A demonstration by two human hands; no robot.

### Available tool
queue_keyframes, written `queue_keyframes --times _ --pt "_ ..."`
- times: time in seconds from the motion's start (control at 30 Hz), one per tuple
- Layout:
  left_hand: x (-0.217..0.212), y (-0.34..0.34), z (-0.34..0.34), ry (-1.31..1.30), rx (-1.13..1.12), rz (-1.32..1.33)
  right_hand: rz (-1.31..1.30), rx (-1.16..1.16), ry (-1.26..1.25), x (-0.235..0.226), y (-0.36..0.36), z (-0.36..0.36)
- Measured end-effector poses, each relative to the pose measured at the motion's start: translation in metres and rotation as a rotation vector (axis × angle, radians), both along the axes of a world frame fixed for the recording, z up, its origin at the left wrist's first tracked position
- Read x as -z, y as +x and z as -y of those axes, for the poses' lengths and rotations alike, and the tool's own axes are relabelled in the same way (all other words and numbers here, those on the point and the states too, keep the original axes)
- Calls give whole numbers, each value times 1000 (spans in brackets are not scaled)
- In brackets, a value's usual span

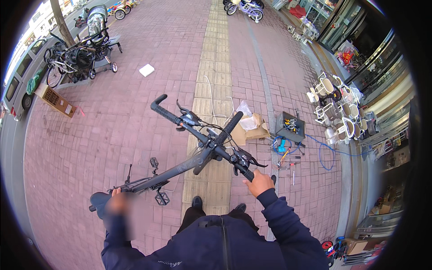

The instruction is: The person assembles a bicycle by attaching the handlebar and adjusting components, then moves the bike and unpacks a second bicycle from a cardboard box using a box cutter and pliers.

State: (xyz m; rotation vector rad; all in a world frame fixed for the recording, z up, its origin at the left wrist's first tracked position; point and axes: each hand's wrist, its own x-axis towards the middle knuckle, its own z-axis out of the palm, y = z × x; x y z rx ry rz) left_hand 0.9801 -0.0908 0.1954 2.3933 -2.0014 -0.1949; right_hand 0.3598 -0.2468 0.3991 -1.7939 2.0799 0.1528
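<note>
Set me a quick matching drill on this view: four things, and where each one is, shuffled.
Things
1. Person's left hand
2. Person's right hand
3. Dark grey rectangular toolbox
4. White, flat, squarish item

Places
A. Lying on reddish brick paving, ahead and to the left
B. Wrapped around a black handlebar grip
C. On the dark, rounded saddle
D. On the ground, right of the dark-framed bicycle

Pairs: 1-C, 2-B, 3-D, 4-A

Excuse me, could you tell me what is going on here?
A person stands on a brick pavement with a dark bicycle. The right hand grips the right end of the handlebar; the left hand, partly blurred, is at the saddle. Ahead to the right are an open toolbox and some cardboard.
</note>
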Motion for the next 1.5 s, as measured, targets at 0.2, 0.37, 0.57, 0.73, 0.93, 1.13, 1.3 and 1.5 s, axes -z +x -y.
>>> queue_keyframes --times 0.2,0.37,0.57,0.73,0.93,1.13,1.3,1.5 --pt "19 -13 -26 -41 -222 -60 -175 -366 -49 -22 -6 115" --pt "-24 -65 -2 -224 -195 91 -253 -573 -93 -26 0 213" --pt "-80 -119 69 -32 -449 -152 -227 -641 -90 -19 7 312" --pt "-93 -148 128 -103 -511 -151 -204 -696 -95 -15 17 399" --pt "-84 -162 201 -87 -626 -129 -185 -749 -117 -6 38 511" --pt "-87 -181 281 -97 -698 -111 -205 -799 -141 -1 64 628" --pt "-96 -178 370 -157 -720 -64 -220 -813 -170 -4 101 727" --pt "-109 -152 497 -78 -824 -140 -166 -774 -181 -12 160 846"
